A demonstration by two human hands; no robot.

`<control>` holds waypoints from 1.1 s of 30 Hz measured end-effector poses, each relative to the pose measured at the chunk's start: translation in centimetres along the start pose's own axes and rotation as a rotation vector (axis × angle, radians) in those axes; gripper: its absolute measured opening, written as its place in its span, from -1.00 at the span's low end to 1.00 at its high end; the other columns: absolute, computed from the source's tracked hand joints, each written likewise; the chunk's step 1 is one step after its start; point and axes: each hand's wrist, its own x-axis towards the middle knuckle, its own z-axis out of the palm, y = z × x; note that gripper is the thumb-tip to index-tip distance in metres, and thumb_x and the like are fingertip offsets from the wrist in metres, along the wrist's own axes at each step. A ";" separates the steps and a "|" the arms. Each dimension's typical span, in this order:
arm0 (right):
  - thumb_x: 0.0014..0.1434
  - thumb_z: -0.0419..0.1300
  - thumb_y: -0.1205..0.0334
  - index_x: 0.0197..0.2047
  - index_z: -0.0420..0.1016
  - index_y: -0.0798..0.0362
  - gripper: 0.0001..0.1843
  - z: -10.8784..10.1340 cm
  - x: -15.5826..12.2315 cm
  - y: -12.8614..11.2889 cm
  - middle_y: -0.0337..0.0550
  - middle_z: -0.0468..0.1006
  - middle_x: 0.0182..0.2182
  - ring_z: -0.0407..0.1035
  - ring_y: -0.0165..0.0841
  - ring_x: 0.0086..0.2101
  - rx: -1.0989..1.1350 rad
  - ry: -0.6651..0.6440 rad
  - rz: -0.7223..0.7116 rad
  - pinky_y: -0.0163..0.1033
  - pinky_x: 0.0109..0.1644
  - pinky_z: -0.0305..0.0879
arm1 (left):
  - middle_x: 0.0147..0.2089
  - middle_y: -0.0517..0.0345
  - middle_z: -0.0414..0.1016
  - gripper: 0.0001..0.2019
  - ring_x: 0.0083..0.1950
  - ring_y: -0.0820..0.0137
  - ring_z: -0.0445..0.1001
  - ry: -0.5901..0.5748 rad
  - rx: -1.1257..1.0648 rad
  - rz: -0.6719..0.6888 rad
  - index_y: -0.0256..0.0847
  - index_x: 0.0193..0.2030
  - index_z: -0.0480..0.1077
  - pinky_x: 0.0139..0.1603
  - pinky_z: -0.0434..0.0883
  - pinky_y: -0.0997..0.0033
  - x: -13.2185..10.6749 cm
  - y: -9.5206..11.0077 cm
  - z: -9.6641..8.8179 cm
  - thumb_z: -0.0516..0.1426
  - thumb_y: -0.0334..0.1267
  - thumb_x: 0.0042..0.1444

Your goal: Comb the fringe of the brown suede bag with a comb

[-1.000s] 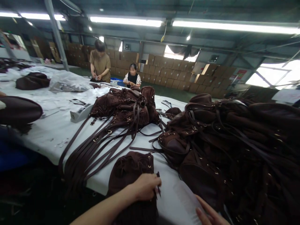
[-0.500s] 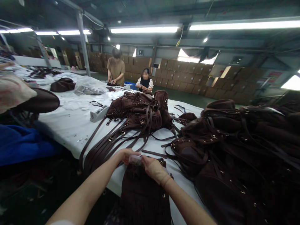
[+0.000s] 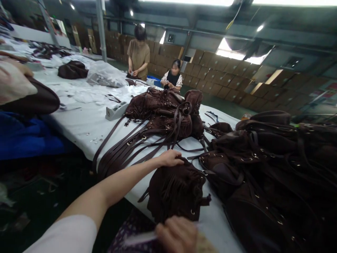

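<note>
A dark brown fringed bag (image 3: pixel 176 191) lies at the table's near edge in front of me. My left hand (image 3: pixel 171 158) is closed on its far upper edge, arm stretched forward. Close to my body, at the bag's near end, my right hand (image 3: pixel 177 233) is curled and smeared by motion. A blurred whitish strip (image 3: pixel 139 239) sticks out to the left from its fingers; its kind does not show. A small metal ring shows near the bag's lower right, and a short strap end pokes out on the right.
Brown bags with long straps are heaped mid-table (image 3: pixel 165 116); a larger heap (image 3: pixel 276 168) fills the right. A grey box (image 3: pixel 116 110) stands left of the middle heap. Two people work across the table (image 3: pixel 79 130). Another person's sleeve (image 3: pixel 15 80) and a brown bag are at left.
My hands have parted: both were together on a clear printed plastic piece at the bag's top. The right has come back toward me; the left grips the bag. My view has tilted down.
</note>
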 end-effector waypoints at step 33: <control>0.21 0.16 -0.31 -0.14 0.35 0.05 -0.46 -0.8 1.4 2.8 -0.41 0.27 -0.60 0.05 -0.52 -0.73 1.277 0.400 0.838 -0.43 -0.72 -0.07 | 0.09 0.04 0.44 -0.25 0.04 0.41 0.47 0.227 -0.179 0.180 -0.15 0.35 0.04 0.00 0.43 0.51 -10.2 2.5 0.0 0.07 -0.57 -0.02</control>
